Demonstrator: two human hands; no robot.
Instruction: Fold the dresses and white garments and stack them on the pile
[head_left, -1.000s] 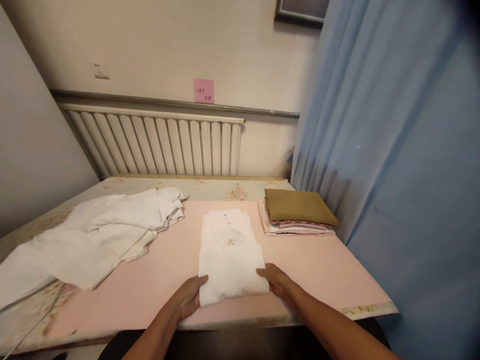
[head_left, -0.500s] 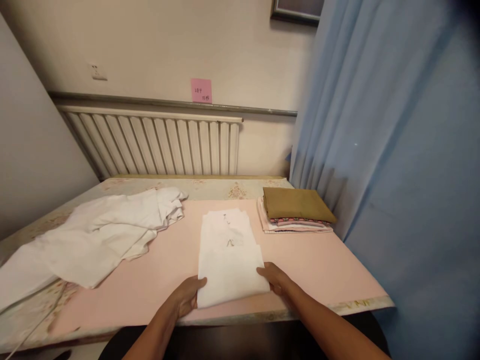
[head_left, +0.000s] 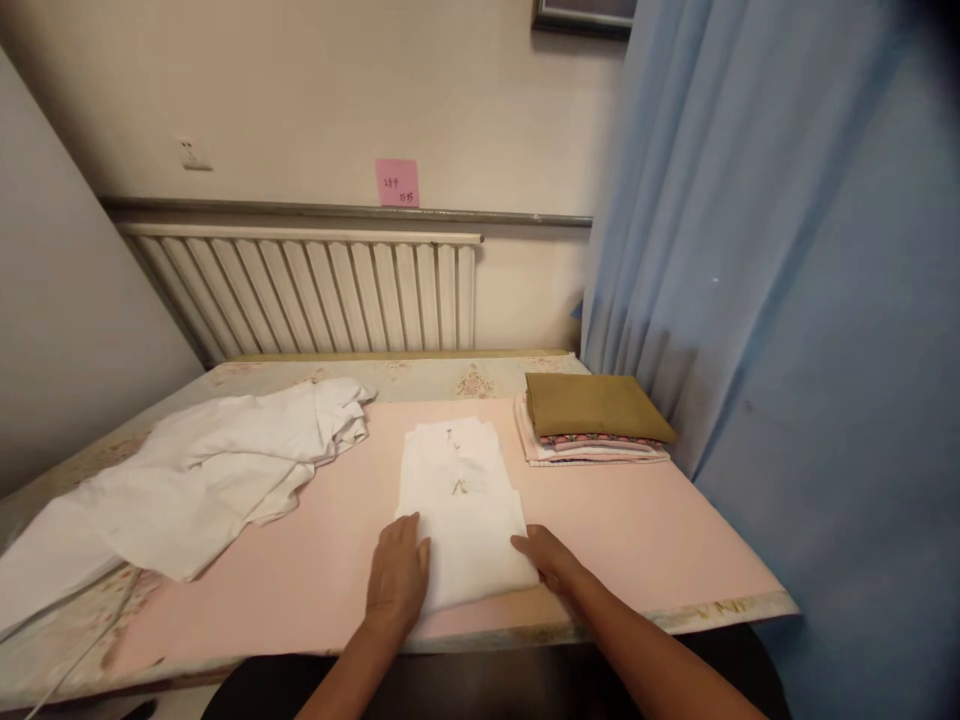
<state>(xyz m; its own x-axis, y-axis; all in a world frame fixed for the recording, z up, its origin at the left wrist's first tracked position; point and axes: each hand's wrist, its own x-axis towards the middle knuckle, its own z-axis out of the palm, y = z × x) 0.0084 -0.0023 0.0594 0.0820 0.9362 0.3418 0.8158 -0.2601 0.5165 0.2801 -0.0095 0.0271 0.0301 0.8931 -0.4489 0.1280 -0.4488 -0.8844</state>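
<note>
A folded white garment (head_left: 469, 550) lies in front of me, with small dark marks on its upper half and its near part folded over. My right hand (head_left: 551, 560) pinches its right edge, thumb on top and the other fingers mostly hidden below. On the left edge rests my left hand (head_left: 397, 575), back up, its fingers stretched forward and the thumb apart from them over the white cloth. The garment sits on a pink cloth (head_left: 622, 540) spread over the table.
Loose white clothes (head_left: 217, 450) lie heaped at the left. At the right is a stack of folded fabrics, topped by a mustard-brown cloth (head_left: 596, 405). A blue curtain (head_left: 810, 350) hangs along the right side, and a radiator (head_left: 322, 290) stands behind the table.
My left hand has let go of the garment's near left edge and moved up and right onto its side. My right hand stays at the right edge.
</note>
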